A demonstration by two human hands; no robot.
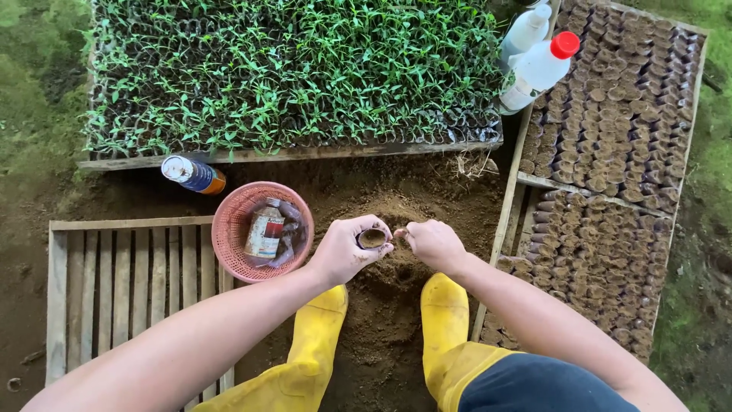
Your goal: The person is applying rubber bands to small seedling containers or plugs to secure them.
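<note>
Squatting in yellow rubber boots over soil heap. Left hand grasps small soil-filled seedling pot, held upright above heap. Right hand just beside pot, fingers pinched together (contents not visible). Pink basket with bottle left of hands, empty wooden slat tray beside it. Filled pots in trays right. Green seedling tray beyond, white bottle with red cap near it.
</note>
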